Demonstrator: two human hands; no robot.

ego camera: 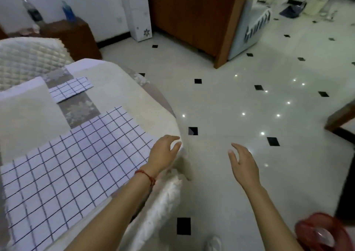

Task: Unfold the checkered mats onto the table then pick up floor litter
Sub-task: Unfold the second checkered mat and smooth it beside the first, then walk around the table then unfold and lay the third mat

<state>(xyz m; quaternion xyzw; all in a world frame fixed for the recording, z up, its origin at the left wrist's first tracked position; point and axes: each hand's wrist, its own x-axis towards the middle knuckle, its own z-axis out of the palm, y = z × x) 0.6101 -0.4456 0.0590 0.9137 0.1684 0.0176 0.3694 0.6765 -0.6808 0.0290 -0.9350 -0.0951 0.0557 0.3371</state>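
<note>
A large white mat with a dark grid [67,164] lies spread flat on the cloth-covered table [123,89]. A second checkered mat [70,89] lies folded small farther back on the table. My left hand [163,154] hovers at the table's right edge, just past the big mat's corner, fingers apart and holding nothing. My right hand [243,164] hangs over the floor to the right of the table, fingers spread and empty. No litter shows clearly on the nearby floor.
White tiled floor with black diamond insets [230,106] fills the right side. A wooden cabinet [194,16] stands at the back, a quilted chair back [28,56] behind the table, a red round object [322,231] at bottom right, dark furniture [342,116] at right.
</note>
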